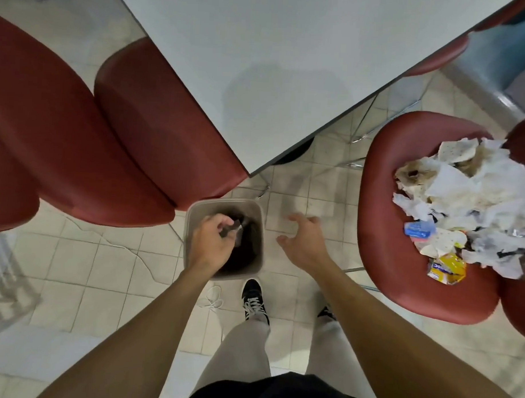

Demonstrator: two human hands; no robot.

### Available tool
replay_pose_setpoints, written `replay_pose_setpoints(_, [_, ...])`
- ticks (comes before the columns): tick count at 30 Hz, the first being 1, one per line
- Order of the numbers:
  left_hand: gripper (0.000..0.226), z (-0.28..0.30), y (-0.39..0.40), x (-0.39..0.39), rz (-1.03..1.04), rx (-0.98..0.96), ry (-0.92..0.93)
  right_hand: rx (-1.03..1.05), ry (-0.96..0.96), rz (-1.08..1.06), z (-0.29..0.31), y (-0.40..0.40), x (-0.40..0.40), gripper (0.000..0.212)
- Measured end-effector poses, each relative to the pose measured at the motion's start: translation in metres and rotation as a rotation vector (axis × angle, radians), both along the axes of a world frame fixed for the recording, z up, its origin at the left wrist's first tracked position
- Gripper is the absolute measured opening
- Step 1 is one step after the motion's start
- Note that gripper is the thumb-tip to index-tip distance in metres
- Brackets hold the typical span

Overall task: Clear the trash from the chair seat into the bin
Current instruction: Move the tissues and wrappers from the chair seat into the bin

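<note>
Left hand point(210, 241) pinching a dark scrap point(232, 229) over bin point(192, 214); right hand point(303, 243) hanging empty, fingers spread; trash pile point(476, 188) still crowding chair seat point(385, 233), most left.

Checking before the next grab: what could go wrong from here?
The piece the left hand holds over the bin could catch the rim and land on the floor. The trash pile reaches the chair seat edge; the yellow wrapper may slide off when the right hand digs in.
</note>
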State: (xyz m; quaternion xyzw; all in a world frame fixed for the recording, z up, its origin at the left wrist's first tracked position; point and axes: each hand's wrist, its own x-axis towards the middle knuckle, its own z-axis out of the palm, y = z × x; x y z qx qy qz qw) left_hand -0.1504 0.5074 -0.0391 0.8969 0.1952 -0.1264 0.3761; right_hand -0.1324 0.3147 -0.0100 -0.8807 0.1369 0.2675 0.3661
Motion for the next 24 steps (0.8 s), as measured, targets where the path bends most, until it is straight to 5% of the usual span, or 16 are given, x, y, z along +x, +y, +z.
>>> replay_pose_setpoints(24, [0.018,-0.03,-0.363,0.059,-0.559,-0.06,0.071,-0.017,0.095,-0.487,-0.041,-0.348,-0.03,0.055])
